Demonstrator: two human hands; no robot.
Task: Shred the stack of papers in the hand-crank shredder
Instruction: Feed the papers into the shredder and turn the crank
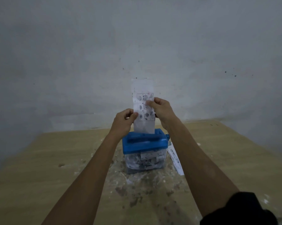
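Paper (pixel 143 104), a thin white strip printed with a grid of small dark drawings, stands upright over the shredder (pixel 144 152), its bottom edge at the slot in the shredder's top. Whether it has entered the slot cannot be told. The left hand (pixel 124 119) pinches the strip's left edge low down, thumb on the printed face. The right hand (pixel 161 108) pinches the right edge higher up, fingers curled behind the sheet.

Shredder parts differ in finish: a smooth, glossy blue plastic lid with rounded corners and a long recessed slot, and below it a clear box packed with crumpled grey-white shreds. A small blue crank stub (pixel 167 136) juts from the lid's right end.

Beneath the shredder lies a pale wood-grain table (pixel 39 159), matt, strewn in front of the shredder with paper flecks and dust. Right of the shredder, just beside its base, another printed strip (pixel 176 159) lies flat. Behind the shredder a rough, grey, speckled wall (pixel 88 46) rises, meeting the table's far edge. Both forearms reach past the shredder's sides; a dark sleeve (pixel 240 208) shows on the right arm.
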